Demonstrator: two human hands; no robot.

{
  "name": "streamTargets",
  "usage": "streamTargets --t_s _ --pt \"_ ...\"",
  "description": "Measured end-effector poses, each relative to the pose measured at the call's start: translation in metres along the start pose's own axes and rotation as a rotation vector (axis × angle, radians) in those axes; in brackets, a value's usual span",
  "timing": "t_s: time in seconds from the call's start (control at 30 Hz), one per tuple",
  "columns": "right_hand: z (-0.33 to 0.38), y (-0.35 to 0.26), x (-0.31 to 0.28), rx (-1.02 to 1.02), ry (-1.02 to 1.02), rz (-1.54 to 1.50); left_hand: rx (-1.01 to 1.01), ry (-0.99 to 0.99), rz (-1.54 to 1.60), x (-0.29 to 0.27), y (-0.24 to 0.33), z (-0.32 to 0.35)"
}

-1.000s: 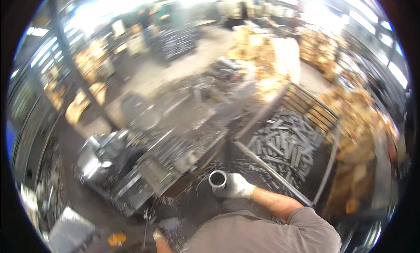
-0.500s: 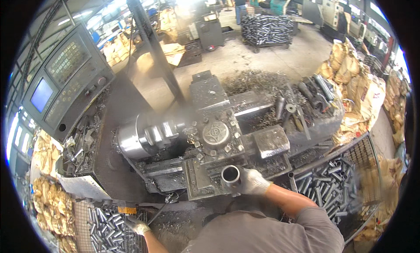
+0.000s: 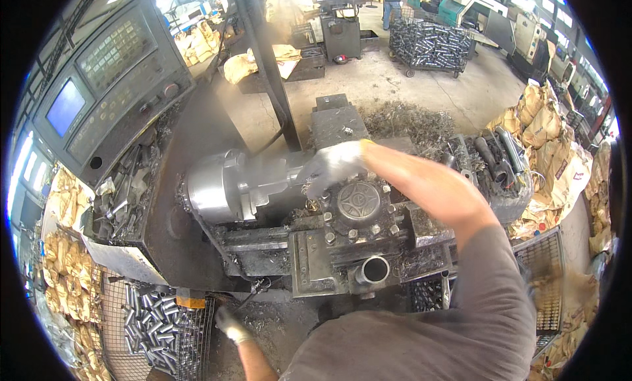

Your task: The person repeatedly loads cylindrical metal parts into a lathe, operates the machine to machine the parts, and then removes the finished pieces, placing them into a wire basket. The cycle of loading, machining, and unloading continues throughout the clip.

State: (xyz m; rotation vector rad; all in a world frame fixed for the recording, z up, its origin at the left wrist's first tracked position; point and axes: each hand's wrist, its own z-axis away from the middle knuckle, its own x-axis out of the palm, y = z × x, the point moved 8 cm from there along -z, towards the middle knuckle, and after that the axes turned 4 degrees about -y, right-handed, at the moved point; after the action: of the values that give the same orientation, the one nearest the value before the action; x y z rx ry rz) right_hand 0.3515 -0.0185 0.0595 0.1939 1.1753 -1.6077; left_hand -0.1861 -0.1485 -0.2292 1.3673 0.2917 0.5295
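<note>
My right hand (image 3: 332, 165), in a pale glove, reaches across the machine, above the square tool post (image 3: 359, 203) with its round star-marked cap. Its fingers are smeared by motion, so whether they hold anything is unclear. Just left of them is the shiny metal chuck (image 3: 216, 187) of a lathe. A short metal tube (image 3: 375, 270) stands with its open end up at the front of the carriage, apart from both hands. Low on the left, my gloved left hand (image 3: 230, 325) is open, its darkened fingers stretched beside a wire basket (image 3: 209, 328).
Cut metal tubes (image 3: 155, 328) fill the lower-left basket. A control panel (image 3: 108, 84) with a lit screen rises on the left. Another wire basket (image 3: 550, 282) is at the right, near brown sacks (image 3: 553, 154). Metal shavings (image 3: 411, 121) lie behind the lathe.
My right hand has left the metal tube and swung up and left over the tool post towards the chuck. The tube stays at the carriage front. The view has shifted slightly.
</note>
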Motion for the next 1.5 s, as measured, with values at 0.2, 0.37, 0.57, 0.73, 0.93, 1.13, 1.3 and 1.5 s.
streamTargets --t_s 0.2,0.37,0.57,0.73,0.93,1.13,1.3,1.5 --pt "-0.092 0.016 0.018 -0.158 -0.175 -0.634 0.259 -0.422 -0.310 0.134 0.063 0.078" --pt "-0.041 0.034 -0.060 -0.170 0.444 1.012 0.688 -0.337 -0.606 0.142 0.130 0.066" --pt "-0.046 0.049 -0.045 -0.059 0.434 0.297 0.971 -0.955 -1.118 0.249 0.156 0.084" --pt "-0.114 0.021 -0.013 0.075 0.151 0.427 1.346 -0.461 -0.908 0.359 0.284 0.045" --pt "-0.134 0.083 -0.006 0.167 -0.499 -0.126 1.401 -0.437 -0.926 0.371 0.279 0.011" --pt "-0.127 0.048 -0.009 0.017 0.039 0.389 1.370 -0.456 -0.939 0.377 0.273 0.011" --pt "-0.022 0.104 -0.034 0.356 0.131 0.415 1.392 -0.409 -0.978 0.366 0.269 0.003" --pt "0.146 0.123 -0.037 0.187 1.241 -0.344 1.498 -0.364 -0.924 0.364 0.274 0.013"
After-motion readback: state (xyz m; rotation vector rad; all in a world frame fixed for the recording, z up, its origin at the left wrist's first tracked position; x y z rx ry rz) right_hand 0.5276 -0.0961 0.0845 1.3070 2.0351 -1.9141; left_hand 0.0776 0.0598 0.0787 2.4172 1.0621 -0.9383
